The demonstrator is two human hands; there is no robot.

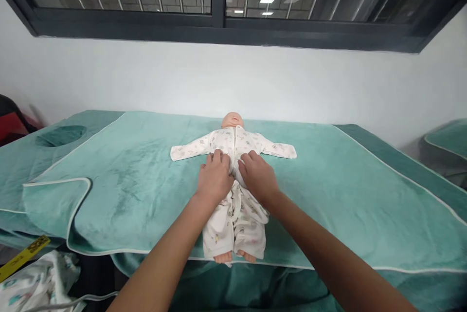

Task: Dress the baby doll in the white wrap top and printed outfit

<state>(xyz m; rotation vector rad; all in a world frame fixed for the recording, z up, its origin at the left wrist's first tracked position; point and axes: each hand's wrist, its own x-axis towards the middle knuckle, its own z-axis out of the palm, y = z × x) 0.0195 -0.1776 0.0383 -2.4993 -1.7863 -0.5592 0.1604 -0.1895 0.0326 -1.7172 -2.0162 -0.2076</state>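
Observation:
A baby doll (pixel 232 119) lies on its back with its head toward the wall and its feet toward me. It wears a white printed baby shirt (pixel 251 140), the sleeves stretched out to both sides. White printed baby trousers (pixel 219 231) cover its legs, loose and creased at the top, with the feet showing below the cuffs. My left hand (pixel 215 174) is closed on the shirt's lower part, at the doll's waist on the left. Opposite it, my right hand (pixel 259 176) is closed on the shirt at the right side. The hands hide the fabric edges under the fingers.
A green padded bed cover (pixel 138 180) with white piping lies under the doll, its left corner folded. Behind are a white wall and a dark window frame (pixel 219 29). Bundled printed cloth (pixel 40 280), a cable and a yellow strip (pixel 24 257) lie at lower left.

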